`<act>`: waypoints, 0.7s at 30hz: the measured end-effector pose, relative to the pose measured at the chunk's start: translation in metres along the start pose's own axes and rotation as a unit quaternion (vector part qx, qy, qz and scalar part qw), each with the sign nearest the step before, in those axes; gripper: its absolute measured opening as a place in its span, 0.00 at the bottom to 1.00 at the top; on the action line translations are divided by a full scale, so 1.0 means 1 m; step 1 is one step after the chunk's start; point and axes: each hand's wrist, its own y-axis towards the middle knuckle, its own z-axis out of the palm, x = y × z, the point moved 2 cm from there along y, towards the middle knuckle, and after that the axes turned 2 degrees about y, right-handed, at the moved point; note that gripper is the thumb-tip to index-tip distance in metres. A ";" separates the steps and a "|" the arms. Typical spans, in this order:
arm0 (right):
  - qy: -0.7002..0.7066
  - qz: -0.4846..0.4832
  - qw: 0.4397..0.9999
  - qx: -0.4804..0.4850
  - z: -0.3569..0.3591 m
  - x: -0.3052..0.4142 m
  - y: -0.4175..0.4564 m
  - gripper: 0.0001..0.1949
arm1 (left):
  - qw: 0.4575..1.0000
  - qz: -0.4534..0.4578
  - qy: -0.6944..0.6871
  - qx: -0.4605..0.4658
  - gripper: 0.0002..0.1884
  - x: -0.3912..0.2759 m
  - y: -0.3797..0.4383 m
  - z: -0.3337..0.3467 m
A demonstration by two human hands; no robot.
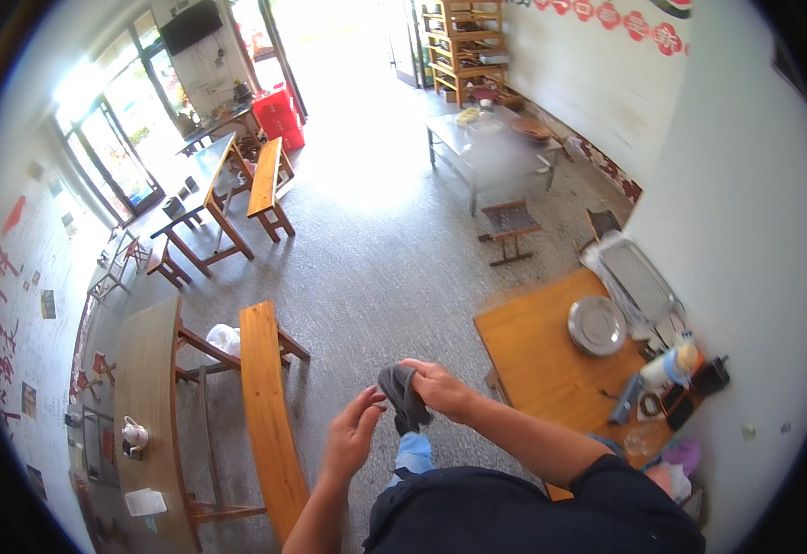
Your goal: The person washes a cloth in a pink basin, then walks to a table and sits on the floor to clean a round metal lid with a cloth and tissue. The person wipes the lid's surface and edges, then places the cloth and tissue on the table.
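A dark grey cloth hangs bunched from my right hand, whose fingers are closed on its upper edge. My left hand is just left of the cloth, fingers apart and slightly curled, with nothing visible in it. Its fingertips come close to the cloth's left side; whether they touch it I cannot tell. Below the cloth, a light blue trouser leg and part of a dark shoe show above the grey floor.
At right, a wooden table bears a round metal lid, a metal tray, a bottle and a phone. A wooden bench and long table stand at left. Ahead are a folding stool and a metal table.
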 end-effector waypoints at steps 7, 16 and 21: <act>0.049 -0.012 0.996 -0.069 -0.067 0.045 0.124 0.18 | 0.997 0.027 0.065 0.037 0.16 0.011 0.215 -0.008; 0.068 -0.023 0.977 -0.199 -0.169 0.102 0.239 0.21 | 0.970 0.024 0.121 0.210 0.15 -0.003 0.438 0.030; 0.121 -0.047 0.972 -0.197 -0.225 0.134 0.323 0.20 | 0.986 -0.034 0.024 0.160 0.13 0.015 0.545 0.039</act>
